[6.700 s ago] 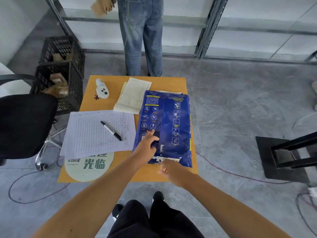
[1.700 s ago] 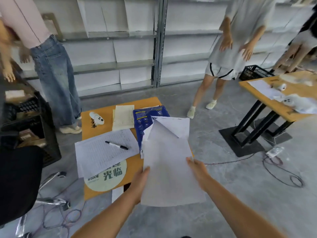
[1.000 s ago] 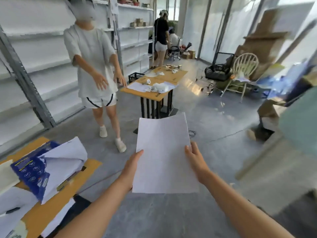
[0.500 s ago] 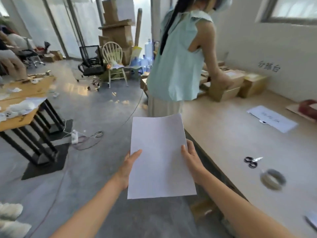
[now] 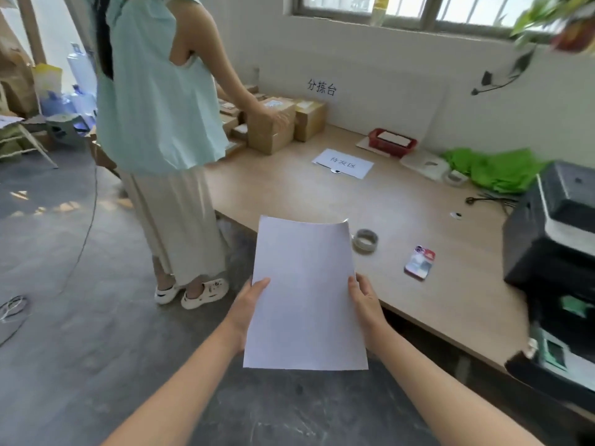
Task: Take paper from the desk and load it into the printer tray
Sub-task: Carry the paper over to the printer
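A thin stack of blank white paper (image 5: pixel 304 294) is held flat in front of me at waist height. My left hand (image 5: pixel 249 304) grips its left edge and my right hand (image 5: pixel 365 299) grips its right edge, thumbs on top. The paper hangs over the front edge of a long wooden counter (image 5: pixel 402 204). A black and white printer (image 5: pixel 560 262) stands at the counter's right end, cut off by the frame's edge; its lower front part looks pulled open, with green parts showing.
A person in a mint top (image 5: pixel 154 91) stands close on my left against the counter, a hand on cardboard boxes (image 5: pixel 273 123). On the counter lie a tape roll (image 5: pixel 365 240), a phone (image 5: pixel 420 261), a labelled sheet (image 5: pixel 343 163), a red basket (image 5: pixel 391 141) and green cloth (image 5: pixel 495 169).
I have carried the paper away from the orange desk and turned right. The view swung along the counter, and the printer has come into view at the right.
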Demonstrator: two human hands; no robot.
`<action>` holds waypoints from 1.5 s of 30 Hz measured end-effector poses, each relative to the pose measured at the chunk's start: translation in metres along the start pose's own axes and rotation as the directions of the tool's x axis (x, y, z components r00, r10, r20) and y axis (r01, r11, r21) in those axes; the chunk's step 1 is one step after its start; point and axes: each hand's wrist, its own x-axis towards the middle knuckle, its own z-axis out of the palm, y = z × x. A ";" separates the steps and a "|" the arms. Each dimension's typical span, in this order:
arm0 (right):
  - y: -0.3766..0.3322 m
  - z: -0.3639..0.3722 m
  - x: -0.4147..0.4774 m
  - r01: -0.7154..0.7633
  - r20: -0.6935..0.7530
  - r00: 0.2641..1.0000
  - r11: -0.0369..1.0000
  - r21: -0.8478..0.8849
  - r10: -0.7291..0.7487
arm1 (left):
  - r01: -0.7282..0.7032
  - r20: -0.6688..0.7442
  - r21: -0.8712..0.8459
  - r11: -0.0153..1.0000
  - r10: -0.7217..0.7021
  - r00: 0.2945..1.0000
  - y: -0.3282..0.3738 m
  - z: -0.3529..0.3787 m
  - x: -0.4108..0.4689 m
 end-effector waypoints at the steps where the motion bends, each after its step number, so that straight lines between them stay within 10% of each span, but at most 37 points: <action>1: 0.004 -0.012 -0.010 -0.010 -0.045 0.999 1.000 -0.005 0.009 | 0.017 0.035 0.009 1.000 -0.017 0.999 -0.007 0.012 -0.001; 18: 0.031 -0.301 -0.161 0.036 -0.540 0.842 0.997 0.067 0.006 | 0.171 0.445 0.262 0.950 -0.277 0.852 -0.151 0.290 -0.029; 45: 0.069 -0.592 -0.134 -0.086 -0.557 0.820 0.991 0.104 0.130 | 0.190 0.173 0.505 0.842 -0.315 0.933 -0.307 0.546 0.009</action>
